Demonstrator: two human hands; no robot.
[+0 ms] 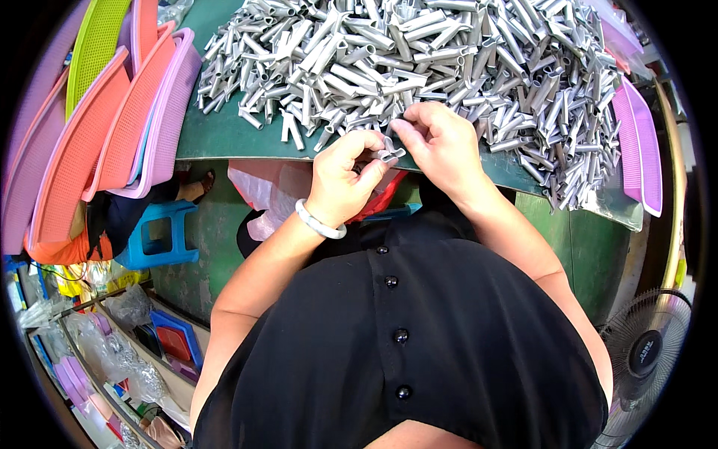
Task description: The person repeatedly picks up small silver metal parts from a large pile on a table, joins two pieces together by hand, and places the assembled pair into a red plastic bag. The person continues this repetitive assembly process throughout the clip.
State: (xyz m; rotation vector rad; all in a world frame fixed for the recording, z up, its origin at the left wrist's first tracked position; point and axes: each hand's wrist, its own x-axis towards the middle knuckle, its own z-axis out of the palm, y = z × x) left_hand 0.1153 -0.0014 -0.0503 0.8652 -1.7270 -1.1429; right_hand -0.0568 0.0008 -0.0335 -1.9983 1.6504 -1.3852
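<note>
Over the table's near edge, my left hand point(345, 170) pinches a short grey metal tube piece point(390, 153) between thumb and fingers, its open end toward me. Just to the right and slightly farther off, my right hand point(443, 144) has its fingers curled in and its thumb close to the index finger. Whether a piece sits between those fingertips is hidden. Both hands are close together at the front of a wide pile of similar grey metal tubes point(351, 75). A few loose tubes point(290, 129) lie in front of the pile on the green tabletop point(217, 138).
Purple, coral and green plastic baskets point(112, 142) stand stacked at the left. A purple basket point(637, 146) is at the table's right end. Below are a blue stool point(161, 236) beside a seated person, a fan point(645, 353) and a box of packaged goods point(134, 329).
</note>
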